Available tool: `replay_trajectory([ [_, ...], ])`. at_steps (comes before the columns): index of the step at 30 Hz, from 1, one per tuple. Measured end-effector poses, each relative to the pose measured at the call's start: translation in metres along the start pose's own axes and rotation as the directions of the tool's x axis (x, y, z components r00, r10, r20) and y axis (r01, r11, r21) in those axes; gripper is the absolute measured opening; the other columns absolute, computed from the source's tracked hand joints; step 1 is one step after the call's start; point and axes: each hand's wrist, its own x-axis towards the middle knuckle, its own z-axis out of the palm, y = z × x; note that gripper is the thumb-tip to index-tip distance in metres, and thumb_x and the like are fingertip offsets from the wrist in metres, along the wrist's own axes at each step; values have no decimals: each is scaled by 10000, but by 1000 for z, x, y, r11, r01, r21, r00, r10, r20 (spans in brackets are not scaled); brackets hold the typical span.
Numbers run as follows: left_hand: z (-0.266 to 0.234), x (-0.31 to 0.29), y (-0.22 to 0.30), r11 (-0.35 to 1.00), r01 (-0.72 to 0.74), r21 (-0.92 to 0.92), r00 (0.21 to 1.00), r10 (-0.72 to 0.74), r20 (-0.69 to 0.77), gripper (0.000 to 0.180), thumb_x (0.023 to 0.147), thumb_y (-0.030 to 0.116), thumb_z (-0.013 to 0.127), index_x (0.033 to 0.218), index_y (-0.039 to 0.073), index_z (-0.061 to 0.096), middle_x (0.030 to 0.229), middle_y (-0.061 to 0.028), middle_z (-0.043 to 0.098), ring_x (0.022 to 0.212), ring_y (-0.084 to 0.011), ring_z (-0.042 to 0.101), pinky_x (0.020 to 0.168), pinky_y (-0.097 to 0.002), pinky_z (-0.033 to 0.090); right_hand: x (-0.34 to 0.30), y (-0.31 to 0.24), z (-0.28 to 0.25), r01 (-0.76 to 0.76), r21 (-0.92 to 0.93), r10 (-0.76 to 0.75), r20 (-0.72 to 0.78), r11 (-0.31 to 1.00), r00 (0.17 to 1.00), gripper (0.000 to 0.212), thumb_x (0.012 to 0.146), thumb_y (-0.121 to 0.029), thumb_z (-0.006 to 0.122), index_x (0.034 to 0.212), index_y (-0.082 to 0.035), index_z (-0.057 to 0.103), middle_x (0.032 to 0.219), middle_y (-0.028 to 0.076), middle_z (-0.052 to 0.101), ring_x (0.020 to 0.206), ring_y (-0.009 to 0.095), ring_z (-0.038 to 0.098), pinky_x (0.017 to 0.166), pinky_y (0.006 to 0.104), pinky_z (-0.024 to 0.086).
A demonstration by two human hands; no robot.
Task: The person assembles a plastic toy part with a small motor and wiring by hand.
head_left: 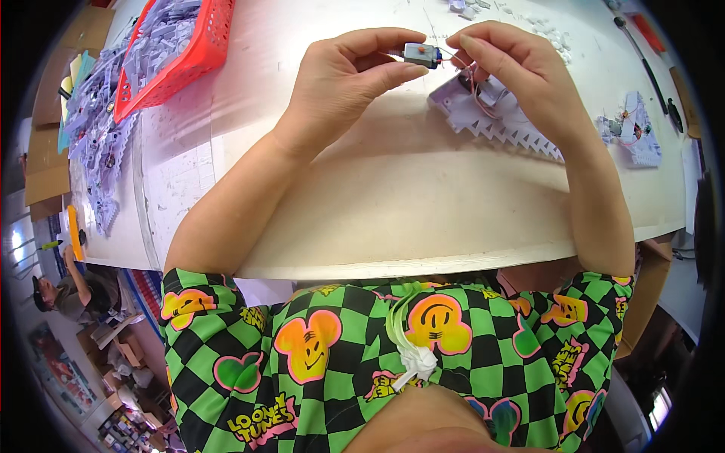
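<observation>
My left hand (332, 83) grips a small grey motor (420, 53) with a dark blue end between thumb and fingers, above the table. Facing it, my right hand (521, 72) is closed in a pinch on thin wires (455, 57) that run to the motor's blue end. Reddish and pale wires hang below my right fingers. Under them lies a pale lavender plastic part (472, 113) with a saw-toothed edge, partly covered by my right hand.
A red perforated basket (162, 92) full of lavender plastic parts stands at the left, beside a heap of toothed parts (102, 151). Another wired part (638, 132) lies at the right, near a black rod-like tool (646, 64). Small white pieces (555, 38) are scattered at the back. A person (75, 291) is at the far left.
</observation>
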Motion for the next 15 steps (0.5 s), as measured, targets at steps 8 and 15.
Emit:
replay_trajectory([
  [8, -2, -3, -2, 982, 137, -127, 991, -137, 6, 332, 811, 22, 679, 1130, -16, 596, 999, -107, 655, 871, -153, 642, 781, -250, 528, -9, -12, 6, 138, -363, -145, 9, 922, 989, 135, 854, -79, 627, 965, -5, 645, 825, 19, 614, 733, 72, 541, 651, 210, 420],
  [15, -6, -7, 15, 784, 418, -458, 908, -345, 238, 326, 919, 174, 572, 1180, -16, 523, 1086, -139, 619, 989, -233, 641, 816, -272, 553, -8, -10, 7, 222, -317, -247, -42, 922, 968, 99, 818, -57, 665, 900, -6, 646, 816, 21, 596, 689, 82, 505, 625, 210, 409],
])
